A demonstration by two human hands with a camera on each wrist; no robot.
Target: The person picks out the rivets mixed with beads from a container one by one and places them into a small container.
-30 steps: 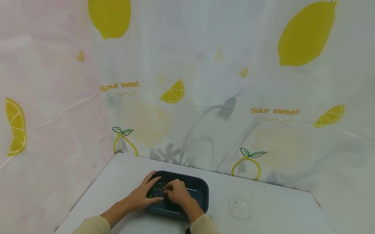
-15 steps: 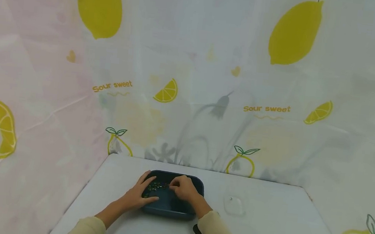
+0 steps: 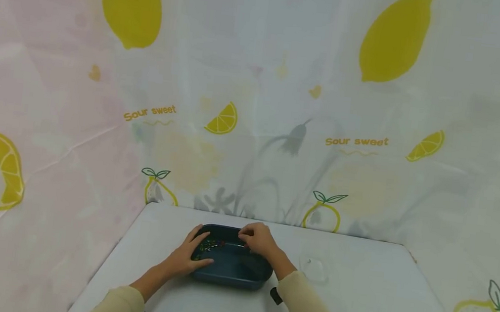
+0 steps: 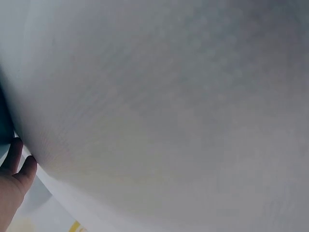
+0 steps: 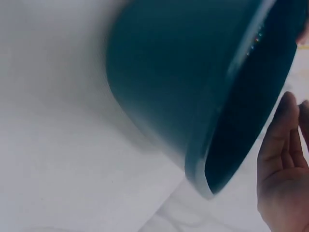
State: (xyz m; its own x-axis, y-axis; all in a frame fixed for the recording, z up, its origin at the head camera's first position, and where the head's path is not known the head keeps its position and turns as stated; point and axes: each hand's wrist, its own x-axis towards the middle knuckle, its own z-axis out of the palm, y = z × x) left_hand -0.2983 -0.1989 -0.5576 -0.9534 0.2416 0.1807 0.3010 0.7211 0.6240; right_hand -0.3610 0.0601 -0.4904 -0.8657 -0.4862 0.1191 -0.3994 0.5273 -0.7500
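A dark blue, deep rectangular tray sits on the white table. Small bead-like bits, mostly green with some red, lie scattered in its left part; in the right wrist view a few coloured specks show inside. My left hand rests over the tray's left end, fingers spread along the rim and thumb toward the front; two left fingers show outside the wall. Above the tray's far right side, my right hand has its thumb and forefinger close together. Anything between those fingertips is too small to make out.
A clear, roughly square plastic piece lies on the white table right of the tray. Behind the table and along its sides hangs a lemon-print cloth. A black band is at my right wrist.
My right hand has moved from among the bits to the right and toward the tray's far side. My left hand stays at the tray's left end. The head view has shifted slightly.
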